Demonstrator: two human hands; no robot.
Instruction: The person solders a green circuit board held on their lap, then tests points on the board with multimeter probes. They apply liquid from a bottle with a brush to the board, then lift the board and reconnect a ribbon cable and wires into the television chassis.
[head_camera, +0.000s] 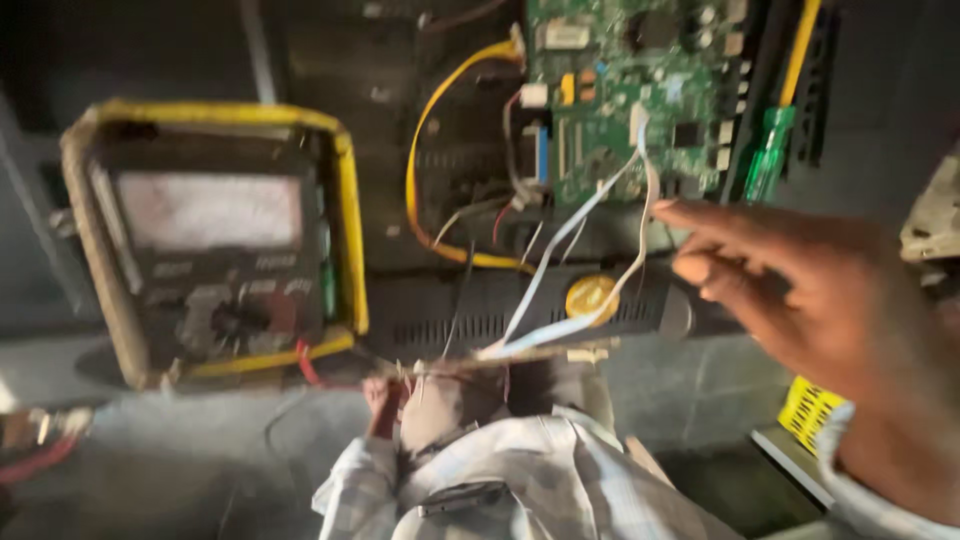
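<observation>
The dark device back (420, 90) fills the upper middle, lying open under the camera; it is the largest thing in view. Left of it leans a meter (215, 245) in a worn yellow case, pale dial above, round selector below, its face blurred; a red lead (308, 365) runs from its lower right corner towards the lap.

The right hand (810, 300) comes in from the right edge, large and blurred, loosely open and holding nothing; its fingertips (668, 210) point left, just beside the white ribbon cable (560, 290) and under the lower edge of the green board (630, 95). The board lies at the top, well right of the meter; the ribbon loops down from it across a black vented strip (440, 325), past a round yellow sticker (590, 296).

The left hand (380, 400) is low in the middle, above a checked shirt (520, 480); it looks closed around thin wires, though too little shows to tell its grip for sure.

A yellow wire (412, 180) curves down from the board's left corner; a green-handled screwdriver (768, 155) lies just right of the board; a yellow ribbed thing (805, 408) shows under the right wrist.
</observation>
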